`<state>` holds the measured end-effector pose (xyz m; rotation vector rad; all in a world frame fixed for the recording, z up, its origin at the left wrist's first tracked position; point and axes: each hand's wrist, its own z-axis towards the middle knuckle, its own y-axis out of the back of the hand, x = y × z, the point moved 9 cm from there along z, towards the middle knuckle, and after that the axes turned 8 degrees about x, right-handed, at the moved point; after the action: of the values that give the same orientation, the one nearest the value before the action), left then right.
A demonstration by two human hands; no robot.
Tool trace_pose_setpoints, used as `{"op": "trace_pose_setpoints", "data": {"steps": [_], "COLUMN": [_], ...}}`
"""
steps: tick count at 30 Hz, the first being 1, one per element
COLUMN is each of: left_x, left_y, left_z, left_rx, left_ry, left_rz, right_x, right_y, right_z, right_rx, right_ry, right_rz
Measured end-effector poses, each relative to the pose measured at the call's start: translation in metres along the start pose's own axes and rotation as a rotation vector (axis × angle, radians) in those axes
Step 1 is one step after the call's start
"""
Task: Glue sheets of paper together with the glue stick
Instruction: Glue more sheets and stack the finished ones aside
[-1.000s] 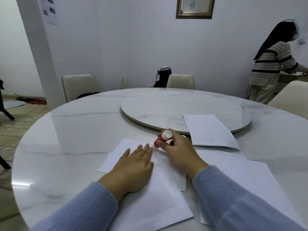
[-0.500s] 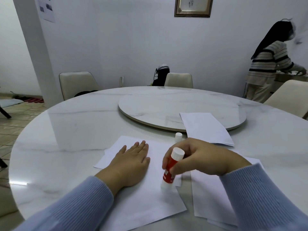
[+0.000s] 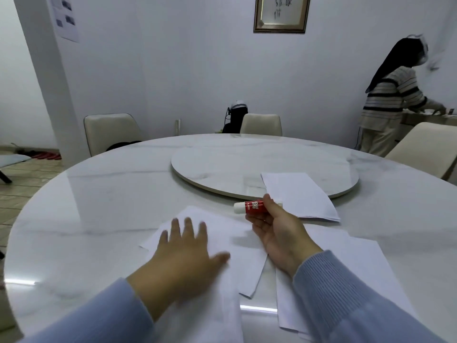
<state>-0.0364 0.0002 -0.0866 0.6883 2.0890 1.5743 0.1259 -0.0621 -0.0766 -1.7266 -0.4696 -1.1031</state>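
My right hand [image 3: 279,233] grips a red glue stick [image 3: 251,207] with a white end, held sideways above the table with the white end pointing left. My left hand [image 3: 184,253] lies flat, fingers spread, on overlapping white sheets of paper [image 3: 237,246] in front of me. More white sheets [image 3: 366,266] lie under and right of my right forearm. A separate sheaf of white paper [image 3: 299,196] rests partly on the turntable's front edge. I cannot see the glue stick's cap.
The round white marble table [image 3: 99,206] carries a marble turntable [image 3: 247,164] in its middle. Cream chairs [image 3: 111,132] stand around the far side. A person in a striped top [image 3: 388,102] stands at a counter at the far right.
My right hand lifted the glue stick off the sheet and turned it from upright to sideways, moving farther from me. My left hand slid slightly on the paper.
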Motion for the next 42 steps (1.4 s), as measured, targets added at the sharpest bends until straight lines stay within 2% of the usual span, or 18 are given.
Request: {"op": "trace_pose_setpoints", "data": {"steps": [2, 8, 10, 13, 15, 17, 20, 23, 26, 30, 38, 42], "left_x": [-0.010, -0.018, -0.018, -0.018, -0.024, -0.019, -0.004, -0.013, -0.021, -0.019, -0.020, -0.019], "left_y": [-0.015, -0.001, 0.007, 0.008, -0.006, -0.006, 0.009, 0.018, 0.007, -0.001, 0.000, -0.001], "left_z": [-0.010, -0.033, -0.028, -0.020, -0.019, -0.019, -0.015, -0.010, -0.007, -0.001, -0.004, -0.004], "left_rx": [0.111, 0.362, 0.261, 0.043, 0.060, 0.160, 0.256, 0.056, -0.088, -0.070, -0.071, -0.064], "left_ry": [-0.083, -0.412, -0.394, -0.230, -0.225, -0.281, -0.314, -0.290, -0.205, -0.187, -0.192, -0.197], "left_rz": [0.004, 0.002, -0.065, -0.088, -0.024, 0.017, -0.032, -0.195, -0.141, -0.099, -0.091, -0.089], "right_x": [0.000, 0.003, 0.004, 0.003, 0.004, 0.005, 0.007, 0.010, 0.018, 0.016, 0.018, 0.023], "right_y": [0.002, 0.002, 0.001, 0.000, 0.000, -0.002, -0.004, -0.009, -0.020, -0.039, -0.047, -0.048], "right_z": [0.004, 0.005, 0.004, 0.004, 0.004, 0.004, 0.004, 0.002, -0.005, -0.011, -0.014, -0.024], "right_rx": [-0.012, -0.021, -0.020, -0.010, 0.000, 0.007, 0.016, 0.030, 0.075, 0.213, 0.230, 0.286], "right_ry": [0.008, 0.032, 0.035, 0.037, 0.042, 0.049, 0.065, 0.121, 0.259, 0.360, 0.380, 0.316], "right_rz": [-0.011, -0.004, 0.013, 0.005, -0.014, -0.030, -0.080, -0.234, -0.522, -0.725, -0.981, -1.078]}}
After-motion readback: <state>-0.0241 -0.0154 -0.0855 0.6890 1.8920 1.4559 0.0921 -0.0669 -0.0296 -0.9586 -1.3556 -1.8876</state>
